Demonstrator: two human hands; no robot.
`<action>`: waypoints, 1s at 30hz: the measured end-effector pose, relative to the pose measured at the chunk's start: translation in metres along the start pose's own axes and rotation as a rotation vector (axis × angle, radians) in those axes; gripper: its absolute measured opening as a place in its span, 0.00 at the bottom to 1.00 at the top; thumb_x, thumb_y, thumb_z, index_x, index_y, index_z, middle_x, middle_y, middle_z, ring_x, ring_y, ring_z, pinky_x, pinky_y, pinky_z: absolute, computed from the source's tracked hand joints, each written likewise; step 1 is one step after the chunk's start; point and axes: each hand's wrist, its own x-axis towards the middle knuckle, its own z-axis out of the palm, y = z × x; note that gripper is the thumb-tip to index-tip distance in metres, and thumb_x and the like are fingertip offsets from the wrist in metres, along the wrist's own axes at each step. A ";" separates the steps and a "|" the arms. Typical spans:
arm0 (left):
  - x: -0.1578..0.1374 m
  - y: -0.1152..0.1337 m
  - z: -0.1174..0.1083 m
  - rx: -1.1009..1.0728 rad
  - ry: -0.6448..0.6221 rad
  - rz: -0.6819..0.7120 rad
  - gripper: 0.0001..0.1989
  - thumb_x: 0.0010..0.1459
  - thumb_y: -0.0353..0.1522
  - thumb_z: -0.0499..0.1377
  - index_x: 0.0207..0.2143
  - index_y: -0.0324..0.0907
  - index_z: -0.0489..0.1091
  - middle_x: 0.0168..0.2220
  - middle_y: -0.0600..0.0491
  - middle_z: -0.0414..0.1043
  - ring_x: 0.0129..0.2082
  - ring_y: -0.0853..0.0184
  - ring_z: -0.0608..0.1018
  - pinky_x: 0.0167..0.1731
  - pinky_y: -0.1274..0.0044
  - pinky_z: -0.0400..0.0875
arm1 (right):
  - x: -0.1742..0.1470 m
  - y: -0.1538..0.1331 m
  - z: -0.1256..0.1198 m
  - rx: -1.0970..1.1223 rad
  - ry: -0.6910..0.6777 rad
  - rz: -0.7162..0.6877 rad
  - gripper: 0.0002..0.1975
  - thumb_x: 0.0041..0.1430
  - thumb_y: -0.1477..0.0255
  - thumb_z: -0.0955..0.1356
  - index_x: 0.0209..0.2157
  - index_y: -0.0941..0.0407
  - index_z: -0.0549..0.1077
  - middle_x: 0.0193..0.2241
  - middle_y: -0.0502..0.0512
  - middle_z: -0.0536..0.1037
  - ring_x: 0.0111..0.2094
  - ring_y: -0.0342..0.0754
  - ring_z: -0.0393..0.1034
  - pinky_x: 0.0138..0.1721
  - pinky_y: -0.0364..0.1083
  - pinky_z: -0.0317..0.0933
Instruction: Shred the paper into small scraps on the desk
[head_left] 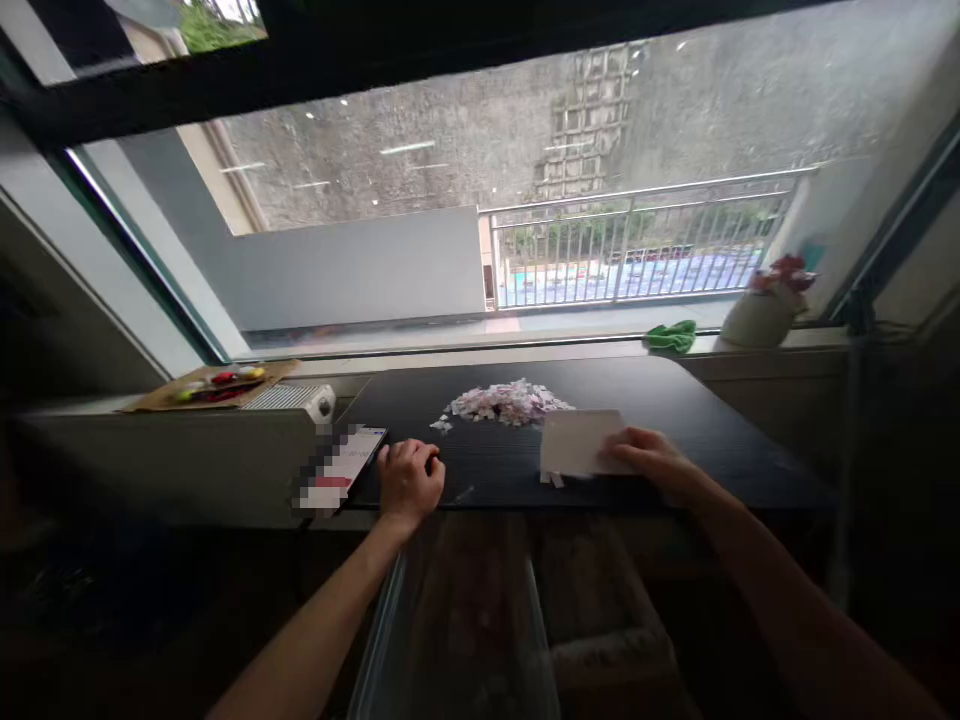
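My right hand (646, 458) grips the right end of a flat, pale rectangular card (579, 441), held just at or above the dark table (480, 465); whether it touches the top I cannot tell. A few small paper scraps (553, 480) show at its lower left edge. Behind the card lies a heap of pinkish-white paper scraps (510, 402), with a few loose pieces to its left. My left hand (412, 478) rests at the table's front edge, its fingers curled in and nothing visible in them. Close to its left is a phone (352, 465), partly blurred out.
Below the table edge stands a clear plastic bin (541, 640), with a brown box-like shape beside it. On the sill are a green cloth (671, 337) and a white vase with red flowers (765, 310). A white radiator (292, 400) stands left, near a brown sheet bearing colourful items (225, 383).
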 end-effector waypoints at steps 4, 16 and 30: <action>0.001 0.003 0.002 -0.007 0.024 0.001 0.12 0.54 0.30 0.53 0.34 0.42 0.76 0.36 0.47 0.76 0.42 0.56 0.75 0.53 0.60 0.59 | -0.010 -0.002 0.004 0.034 -0.010 0.004 0.08 0.39 0.72 0.72 0.27 0.58 0.78 0.25 0.51 0.81 0.26 0.45 0.72 0.29 0.43 0.64; 0.002 0.003 0.000 -0.018 0.029 0.001 0.11 0.53 0.30 0.53 0.33 0.42 0.76 0.36 0.47 0.75 0.42 0.55 0.74 0.53 0.59 0.58 | -0.028 -0.010 -0.014 0.081 -0.017 0.021 0.09 0.40 0.73 0.74 0.29 0.57 0.78 0.28 0.52 0.82 0.29 0.48 0.75 0.35 0.44 0.69; 0.002 0.003 -0.001 -0.016 0.037 0.007 0.11 0.54 0.31 0.53 0.33 0.42 0.76 0.36 0.47 0.75 0.41 0.56 0.74 0.53 0.59 0.59 | -0.026 -0.003 -0.011 0.099 -0.066 0.065 0.08 0.45 0.75 0.72 0.31 0.57 0.78 0.30 0.53 0.83 0.29 0.47 0.76 0.33 0.43 0.70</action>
